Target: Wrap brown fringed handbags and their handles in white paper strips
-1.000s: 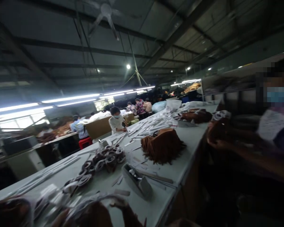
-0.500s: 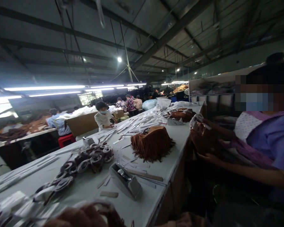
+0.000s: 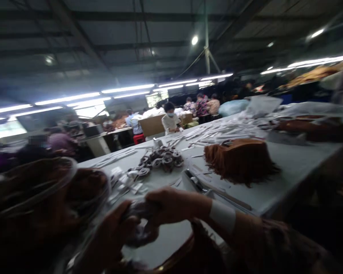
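My left hand (image 3: 112,228) and my right hand (image 3: 171,205) are both closed around a grey coiled bundle (image 3: 144,238), its surface blurred and shiny. A white band (image 3: 223,217) circles my right wrist. Below my hands is a brown leather-like piece (image 3: 194,251) with a hanging strip, its lower part dark and cut off. Beyond them on the pale table (image 3: 300,161), a pile of similar small coils (image 3: 165,156) lies left of a brown fringed piece (image 3: 241,158). A tape dispenser (image 3: 193,180) sits partly behind my right forearm.
Two round tubs (image 3: 74,171) with brown material stand close on the left. White strips (image 3: 214,131) and clear plastic (image 3: 264,104) cover the table's far part. A person in white (image 3: 170,121) works across the table; others sit farther back.
The view has swung left, bringing the tubs into sight and taking the co-worker on the right mostly out. Both my hands now show, together on the grey coil.
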The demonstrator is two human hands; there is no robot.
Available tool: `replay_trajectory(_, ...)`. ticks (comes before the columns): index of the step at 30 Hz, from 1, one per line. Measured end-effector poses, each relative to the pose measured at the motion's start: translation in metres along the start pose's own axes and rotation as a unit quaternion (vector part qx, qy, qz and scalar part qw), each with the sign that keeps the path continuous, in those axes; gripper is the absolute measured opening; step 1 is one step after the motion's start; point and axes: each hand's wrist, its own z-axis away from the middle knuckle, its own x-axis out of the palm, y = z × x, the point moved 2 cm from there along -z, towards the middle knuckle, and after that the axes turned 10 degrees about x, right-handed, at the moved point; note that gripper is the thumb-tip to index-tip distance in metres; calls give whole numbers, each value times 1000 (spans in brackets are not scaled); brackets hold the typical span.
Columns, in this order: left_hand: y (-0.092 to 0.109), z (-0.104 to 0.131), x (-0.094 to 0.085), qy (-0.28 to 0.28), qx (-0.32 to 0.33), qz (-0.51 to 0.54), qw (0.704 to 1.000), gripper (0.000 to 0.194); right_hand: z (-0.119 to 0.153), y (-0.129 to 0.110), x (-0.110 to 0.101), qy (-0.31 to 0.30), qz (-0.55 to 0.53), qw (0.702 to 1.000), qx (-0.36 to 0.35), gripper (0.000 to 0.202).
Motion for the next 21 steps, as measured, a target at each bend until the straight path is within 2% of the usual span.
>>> replay_trajectory(1, 4, 2, -3, -43, 6, 42, 998, 49, -2, 2, -1, 1, -42, 999, -1, 36)
replay_trajectory(2, 8, 3, -6, -59, 4, 61, 996, 44, -4, 4, -2, 7, -62, 998, -4, 34)
replay_trajectory(6, 22, -2, -9, -50, -1, 43, 998, 36, -6, 9, 3, -5, -60, 998, -13, 22)
replay_trajectory(9, 31, -4, -8, -48, 5, 24, 999, 31, -3, -3, 7, 30, -7, 999, -21, 41)
replay_trajectory(11, 34, -5, -8, -52, 18, 34, 998, 28, -4, -12, 10, 57, 24, 998, -21, 44)
replay_trajectory(14, 31, -5, -10, -65, 25, 54, 996, 32, -9, -12, 19, 74, 63, 995, 28, 34)
replay_trajectory(18, 25, 3, -6, -61, 4, 92, 994, 43, -13, 1, 30, 86, 99, 990, 59, 41)
replay_trajectory(21, 29, 12, 0, -25, -36, 17, 999, 40, -11, 1, 33, 90, 111, 987, 73, 35)
